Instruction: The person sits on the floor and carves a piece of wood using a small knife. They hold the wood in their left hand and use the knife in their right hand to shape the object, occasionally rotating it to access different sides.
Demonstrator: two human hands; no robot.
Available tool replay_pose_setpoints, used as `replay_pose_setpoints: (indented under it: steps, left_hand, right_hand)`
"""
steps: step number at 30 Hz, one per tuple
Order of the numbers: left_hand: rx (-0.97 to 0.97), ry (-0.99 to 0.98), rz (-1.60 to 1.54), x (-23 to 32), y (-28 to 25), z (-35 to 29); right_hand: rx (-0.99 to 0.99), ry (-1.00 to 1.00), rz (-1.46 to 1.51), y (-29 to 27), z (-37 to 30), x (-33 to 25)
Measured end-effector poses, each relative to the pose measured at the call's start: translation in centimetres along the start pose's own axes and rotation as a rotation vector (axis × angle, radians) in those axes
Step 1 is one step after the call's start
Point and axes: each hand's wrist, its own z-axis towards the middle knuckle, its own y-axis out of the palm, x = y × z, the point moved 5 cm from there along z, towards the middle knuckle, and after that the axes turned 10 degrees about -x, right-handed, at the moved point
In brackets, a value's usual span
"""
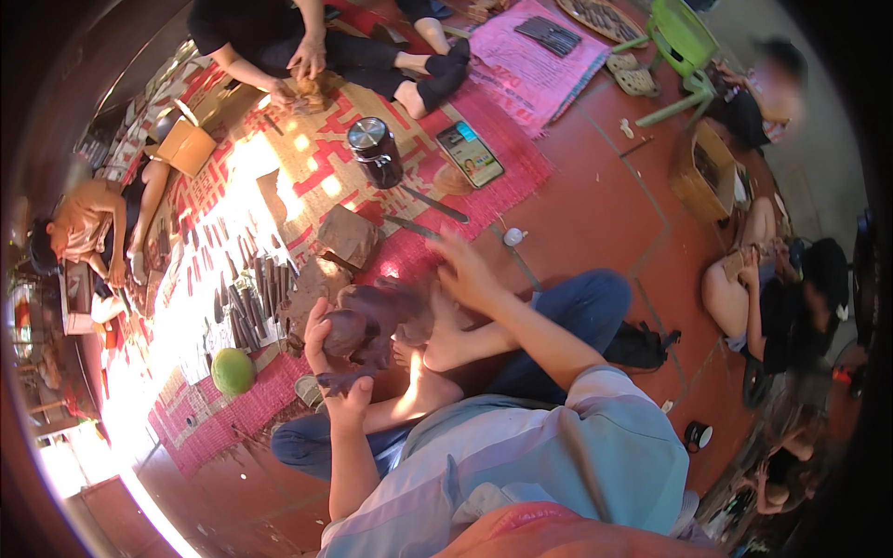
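My left hand (339, 363) grips a dark reddish-brown carved figure (358, 325) with rounded lobes, held above my bare feet; what the figure represents I cannot make out. My right hand (462, 274) is stretched out beyond the figure, slightly blurred, its fingers apart and no tool visible in them. Close to its fingertips lies a thin flat dark tool (406, 226), and a similar tool (435, 204) rests a little farther off. Left of them stands a rough wooden block (350, 236) with a dark blade or strip against it.
Many carving tools (246, 293) are spread on the mat at left, near a green round fruit (233, 372). Beyond the block stand a dark flask (375, 153) and a phone (470, 154). Other people sit around, one (307, 56) handling a carving. A green chair (684, 42) is far right.
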Motion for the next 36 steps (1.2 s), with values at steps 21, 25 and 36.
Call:
replay_pose_setpoints:
  steps: [21,25,36]
  left_hand:
    - [-0.065,-0.11,0.11,0.7,-1.2,-0.6]
    - [-0.079,-0.123,0.118,0.7,-0.8,-0.7]
    - [-0.105,-0.142,0.177,2.2,0.8,-1.0]
  right_hand:
    - [-0.214,0.918,-0.406,-23.1,-31.8,15.0]
    - [-0.637,1.247,-0.419,-15.7,-38.2,15.7]
    - [-0.377,0.985,-0.561,-13.6,-42.0,16.3]
